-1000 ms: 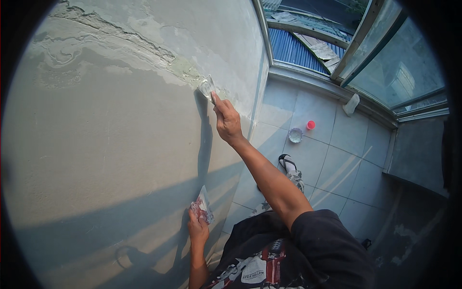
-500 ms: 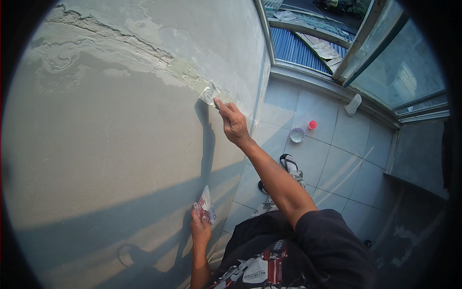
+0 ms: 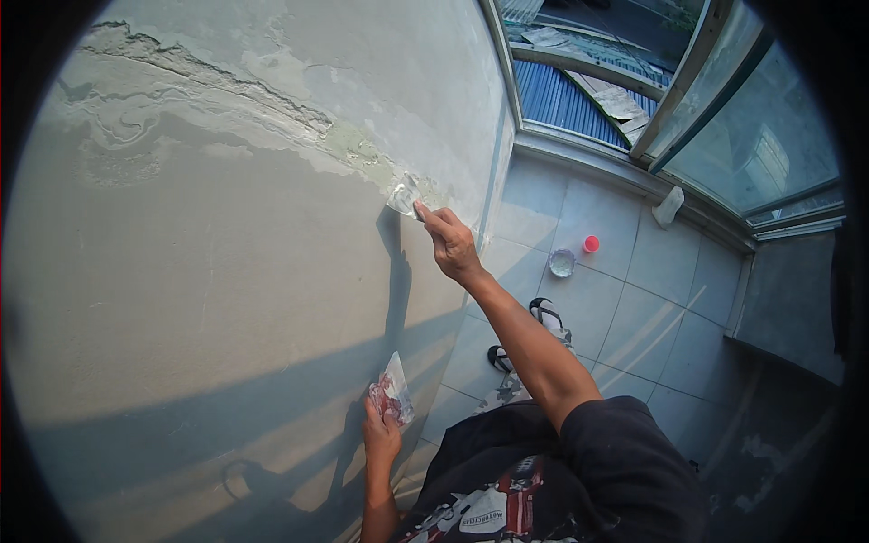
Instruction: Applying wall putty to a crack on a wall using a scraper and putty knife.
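- Putty knife (image 3: 404,197): a small blade smeared with pale filler, just above the middle of the frame. It lies flat against the wall (image 3: 208,271) at the lower end of a long patched crack (image 3: 272,100), pinched in the right hand (image 3: 450,244).
- Scraper (image 3: 393,391): a light, wedge-shaped blade with reddish smears, lower centre. It points upward, tilted slightly right, gripped in the left hand (image 3: 380,436) close to the wall.

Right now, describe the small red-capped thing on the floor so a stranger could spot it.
Start at the open window frame and drop to the tiled floor. Beside a round pale lid stands a small container; its bright red top is the only vivid colour there.
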Motion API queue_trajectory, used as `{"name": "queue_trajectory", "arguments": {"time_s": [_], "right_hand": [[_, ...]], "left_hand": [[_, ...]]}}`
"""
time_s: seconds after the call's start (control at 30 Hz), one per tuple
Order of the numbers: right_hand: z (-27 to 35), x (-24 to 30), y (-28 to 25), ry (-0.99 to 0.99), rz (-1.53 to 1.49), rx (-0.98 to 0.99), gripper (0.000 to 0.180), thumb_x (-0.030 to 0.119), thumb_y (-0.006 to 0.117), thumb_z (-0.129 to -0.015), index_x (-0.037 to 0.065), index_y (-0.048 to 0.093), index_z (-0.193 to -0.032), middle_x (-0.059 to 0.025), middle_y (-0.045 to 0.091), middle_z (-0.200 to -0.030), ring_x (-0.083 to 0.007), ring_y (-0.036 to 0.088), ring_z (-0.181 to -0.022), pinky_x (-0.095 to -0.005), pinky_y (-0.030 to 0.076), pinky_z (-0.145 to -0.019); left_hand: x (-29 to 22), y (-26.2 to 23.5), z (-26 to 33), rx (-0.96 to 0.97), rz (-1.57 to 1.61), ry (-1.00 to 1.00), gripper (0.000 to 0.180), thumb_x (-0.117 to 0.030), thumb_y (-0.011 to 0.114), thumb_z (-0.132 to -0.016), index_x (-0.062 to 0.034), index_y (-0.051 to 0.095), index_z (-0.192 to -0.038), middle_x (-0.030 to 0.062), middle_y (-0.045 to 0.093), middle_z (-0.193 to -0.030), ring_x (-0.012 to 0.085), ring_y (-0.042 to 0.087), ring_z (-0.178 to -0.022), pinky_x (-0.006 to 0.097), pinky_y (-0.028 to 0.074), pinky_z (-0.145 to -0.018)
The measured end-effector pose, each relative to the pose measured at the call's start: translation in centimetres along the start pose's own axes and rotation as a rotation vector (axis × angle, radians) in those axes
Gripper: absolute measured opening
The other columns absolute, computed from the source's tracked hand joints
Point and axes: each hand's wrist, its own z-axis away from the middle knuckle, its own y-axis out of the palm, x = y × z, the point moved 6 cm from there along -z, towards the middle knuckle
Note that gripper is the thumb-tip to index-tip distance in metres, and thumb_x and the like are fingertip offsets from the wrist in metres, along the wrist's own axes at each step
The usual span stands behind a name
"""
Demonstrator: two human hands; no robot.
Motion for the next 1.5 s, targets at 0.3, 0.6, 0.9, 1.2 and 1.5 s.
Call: {"name": "queue_trajectory", "arguments": {"time_s": [0.3,0.6,0.9,1.2,1.5], "right_hand": [[-4.3,1.0,0.4,-0.134,0.018,0.037,0.063,-0.013,0.054,-0.082,0.022,0.058,-0.134,-0.009,0.057,-0.084,-0.0252,0.058,-0.079,-0.0358,0.048,-0.074],[1.9,-3.3,-0.6,0.026,0.041,0.06,0.056,-0.012,0.052,-0.087,0.018,0.059,-0.134,-0.0092,0.058,-0.085,-0.0208,0.059,-0.075,-0.0306,0.05,-0.074],[-2.7,0.7,0.5,-0.053,0.007,0.013,0.061,-0.011,0.054,-0.083,0.022,0.058,-0.134,-0.0092,0.056,-0.084,-0.0244,0.057,-0.075,-0.0352,0.049,-0.071],[5.0,1.3,-6.4,0.086,0.229,0.034,0.051,-0.006,0.063,-0.083,0.012,0.06,-0.131,-0.0103,0.062,-0.09,-0.0228,0.061,-0.076,-0.0328,0.051,-0.07],[4.9,12.8,-13.8,-0.213,0.298,0.151,0.034,-0.007,0.067,-0.079,0.007,0.066,-0.111,-0.0103,0.064,-0.091,-0.0263,0.063,-0.078,-0.0358,0.051,-0.066]], "left_hand": [[-1.0,0.4,0.0,0.002,0.053,-0.011,0.054,-0.011,0.046,-0.09,0.0081,0.034,-0.139,0.0347,0.059,-0.113,0.0504,0.058,-0.105,0.049,0.045,-0.09],[-1.1,0.5,0.0,-0.012,0.034,0.068,0.056,-0.005,0.048,-0.09,0.0062,0.03,-0.142,0.0306,0.062,-0.112,0.0466,0.061,-0.104,0.045,0.048,-0.088],[-3.0,-0.2,0.0,-0.029,0.098,0.041,0.054,-0.008,0.048,-0.09,0.0096,0.031,-0.139,0.0325,0.06,-0.114,0.0465,0.06,-0.104,0.045,0.047,-0.09],[-7.0,0.5,-3.3,-0.018,0.954,-0.037,0.05,0.001,0.047,-0.088,0.0029,0.038,-0.137,0.0144,0.056,-0.125,0.0246,0.057,-0.115,0.036,0.045,-0.099],[-17.8,0.7,-5.4,0.432,1.709,-0.062,0.052,0.001,0.044,-0.089,0.0032,0.036,-0.14,0.0173,0.056,-0.126,0.0273,0.06,-0.113,0.04,0.05,-0.098]]}}
